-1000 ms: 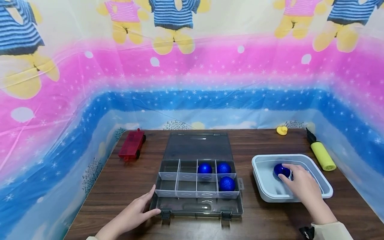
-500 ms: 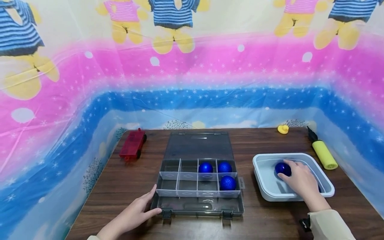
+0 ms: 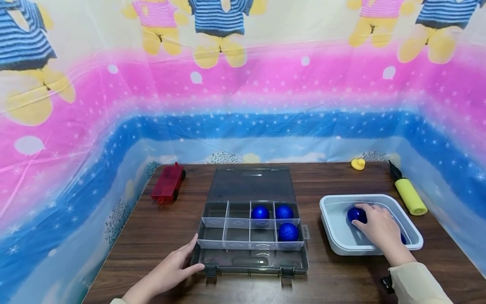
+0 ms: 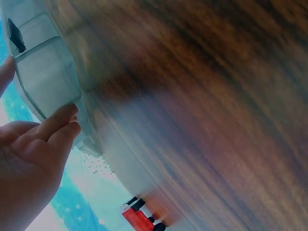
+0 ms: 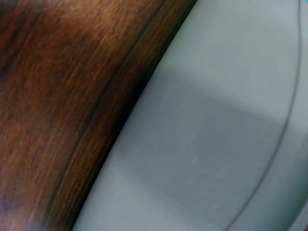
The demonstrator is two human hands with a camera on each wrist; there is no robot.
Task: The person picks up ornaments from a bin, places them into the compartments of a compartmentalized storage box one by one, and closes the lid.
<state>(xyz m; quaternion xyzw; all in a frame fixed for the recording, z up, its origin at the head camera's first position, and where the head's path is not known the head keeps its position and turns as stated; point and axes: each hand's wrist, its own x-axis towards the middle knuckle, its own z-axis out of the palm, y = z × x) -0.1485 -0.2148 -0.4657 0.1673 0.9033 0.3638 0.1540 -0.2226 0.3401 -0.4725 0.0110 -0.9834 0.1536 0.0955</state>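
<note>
A smoky clear compartment box (image 3: pixel 250 185) lies with its lid folded back, in the middle of the table in the head view. Three blue balls sit in it: a smooth one (image 3: pixel 260 213) and a glittery one (image 3: pixel 284 212) in the back row, and another glittery one (image 3: pixel 288 232) in front. My left hand (image 3: pixel 171 268) rests against the box's left front corner, fingers extended. In the grey-white tub (image 3: pixel 334 242), my right hand (image 3: pixel 381 228) pinches a shiny dark blue ball (image 3: pixel 356 215) between thumb and fingers. Part of another blue ball (image 3: pixel 403 239) shows beside this hand.
A red toy cart (image 3: pixel 168 183) stands at the back left. Behind the tub sit a yellow rubber duck (image 3: pixel 358 164) and a yellow-green hand pump (image 3: pixel 410 196). A printed cloth (image 3: pixel 243 126) surrounds the table's back and sides. Tub wall (image 5: pixel 192 144) fills much of the right wrist view.
My right hand stays at the ball in the tub, its fingers shifting slightly around it. The ball at the hand's right side has come into sight. My left hand keeps its place on the box.
</note>
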